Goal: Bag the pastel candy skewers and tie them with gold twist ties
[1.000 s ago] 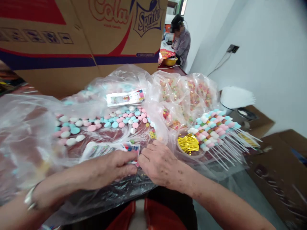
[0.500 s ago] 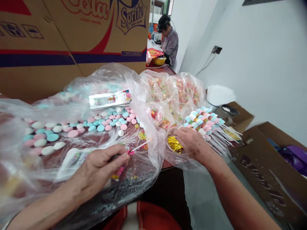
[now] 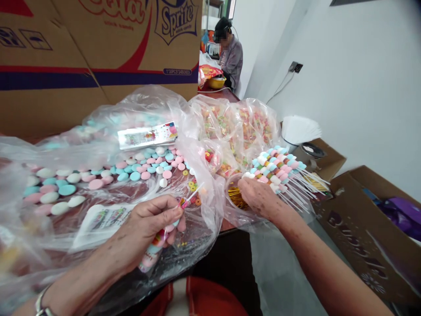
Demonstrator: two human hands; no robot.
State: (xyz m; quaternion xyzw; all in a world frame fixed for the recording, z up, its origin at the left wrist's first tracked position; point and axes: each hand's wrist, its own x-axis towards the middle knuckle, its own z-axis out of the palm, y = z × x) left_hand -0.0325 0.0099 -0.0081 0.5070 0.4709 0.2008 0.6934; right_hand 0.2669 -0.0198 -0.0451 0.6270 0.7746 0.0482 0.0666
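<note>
My left hand (image 3: 156,221) is closed around a wrapped candy skewer (image 3: 151,259). Its printed clear wrapper is gathered at the thumb, and a white stick points up and to the right. My right hand (image 3: 263,197) reaches over a round clear container (image 3: 229,188) of gold twist ties (image 3: 237,197). Its fingers are curled together at the ties, with the fingertips hidden, so anything pinched there does not show. Just behind that hand lies a pile of candy skewers (image 3: 276,169) in pink, blue, white and brown, with their white sticks toward the right.
Loose pastel candies (image 3: 141,169) lie on plastic at the left, near printed wrappers (image 3: 148,135) and a white printed packet (image 3: 101,221). Bags of ring candies (image 3: 226,120) stand behind. A large carton (image 3: 131,48) blocks the back left. Another person (image 3: 232,57) sits farther back.
My left hand has turned and lifted slightly, so the wrapped skewer's lower end now shows below it and the stick points more steeply. My right hand stays at the twist ties.
</note>
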